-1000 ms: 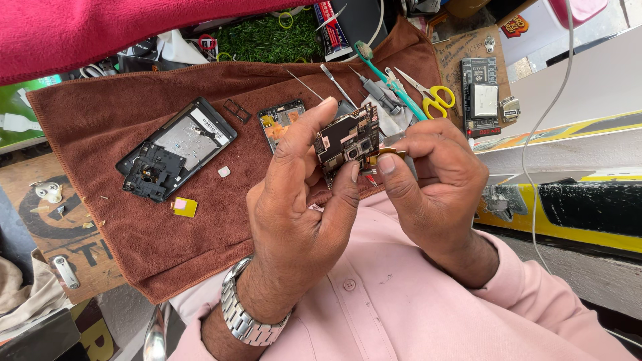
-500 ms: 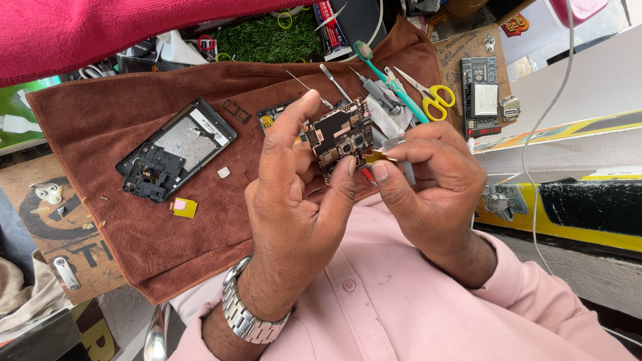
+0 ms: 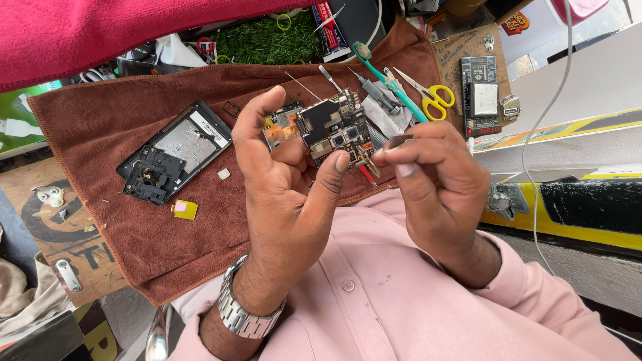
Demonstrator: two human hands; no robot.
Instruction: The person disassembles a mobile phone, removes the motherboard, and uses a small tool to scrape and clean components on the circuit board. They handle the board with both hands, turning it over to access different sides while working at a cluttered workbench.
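The left hand has its grip clamped on a circuit board, held up above the brown cloth. At three o'clock of it, the right hand pinches a small metal piece. An opened phone lies at nine o'clock.

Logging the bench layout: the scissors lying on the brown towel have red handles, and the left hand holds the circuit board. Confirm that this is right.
Not quite. In the head view the scissors on the brown towel have yellow handles, not red. The rest stands: the left hand holds the circuit board.
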